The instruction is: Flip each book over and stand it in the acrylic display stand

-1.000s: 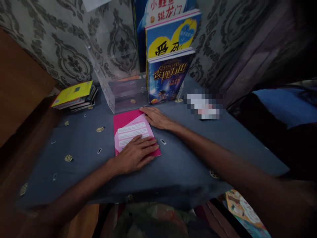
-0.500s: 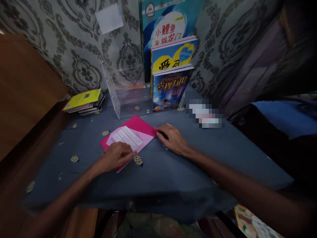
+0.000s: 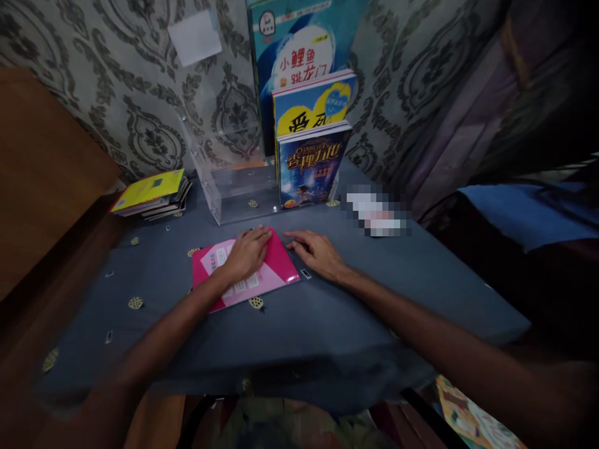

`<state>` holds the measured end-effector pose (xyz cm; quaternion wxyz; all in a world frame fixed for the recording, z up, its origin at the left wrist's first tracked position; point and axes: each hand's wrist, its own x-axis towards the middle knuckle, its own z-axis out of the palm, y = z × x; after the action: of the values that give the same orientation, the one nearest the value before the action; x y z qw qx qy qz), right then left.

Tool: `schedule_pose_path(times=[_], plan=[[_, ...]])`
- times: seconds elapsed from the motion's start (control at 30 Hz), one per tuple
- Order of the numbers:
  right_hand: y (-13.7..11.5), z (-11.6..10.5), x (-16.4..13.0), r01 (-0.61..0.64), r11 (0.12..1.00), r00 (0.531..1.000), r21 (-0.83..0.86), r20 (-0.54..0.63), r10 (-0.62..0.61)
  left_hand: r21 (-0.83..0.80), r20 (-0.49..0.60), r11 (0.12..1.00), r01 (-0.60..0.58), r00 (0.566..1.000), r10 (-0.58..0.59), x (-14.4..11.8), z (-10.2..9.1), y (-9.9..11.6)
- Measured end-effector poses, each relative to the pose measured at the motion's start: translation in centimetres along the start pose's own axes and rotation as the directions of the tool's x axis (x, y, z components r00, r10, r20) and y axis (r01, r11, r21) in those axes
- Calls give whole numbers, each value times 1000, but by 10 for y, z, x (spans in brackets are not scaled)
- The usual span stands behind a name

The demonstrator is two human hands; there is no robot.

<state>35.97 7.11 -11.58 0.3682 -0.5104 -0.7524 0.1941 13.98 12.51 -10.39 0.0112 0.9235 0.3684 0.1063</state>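
A pink book (image 3: 283, 264) lies flat on the cloth-covered table, its cover showing a paler band with blocks of text. Across its upper part rests my left hand (image 3: 249, 254), fingers laid flat towards the far corner and hiding some of the text. Just off the book's right edge is my right hand (image 3: 318, 254), its index finger stretched out and its thumb apart, with nothing held. A small gap separates its fingertips from the book.
Behind the book stands a clear acrylic rack (image 3: 215, 202), with a dark blue book (image 3: 311, 168) at the front and taller books behind it. A stack of thin books (image 3: 152, 193) with a yellow top lies at the left. A blurred-out item (image 3: 377, 212) lies at the right.
The pink book has turned so its near edge lies more level. My left hand has slid up and right across its cover. My right hand has come away from the book's corner.
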Motion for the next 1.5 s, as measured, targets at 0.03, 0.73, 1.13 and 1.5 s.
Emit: schedule_pose_path(times=[0.03,0.73,1.13,1.5], plan=[[0,1,0,8,1000,1000,-6,2,-8,-3,7,999,-32,999,32,-3,1,6],[16,10,17,152,983,967,-104,222,-126,-194,27,932,-307,948,318,-61,-22,53],[4,3,-5,142,990,980,9,139,-142,38,-74,946,-323,943,325,-62,-12,64],[-20,-13,-54,262,962,956,83,113,-270,11,-86,957,-288,954,288,-65,-8,66]])
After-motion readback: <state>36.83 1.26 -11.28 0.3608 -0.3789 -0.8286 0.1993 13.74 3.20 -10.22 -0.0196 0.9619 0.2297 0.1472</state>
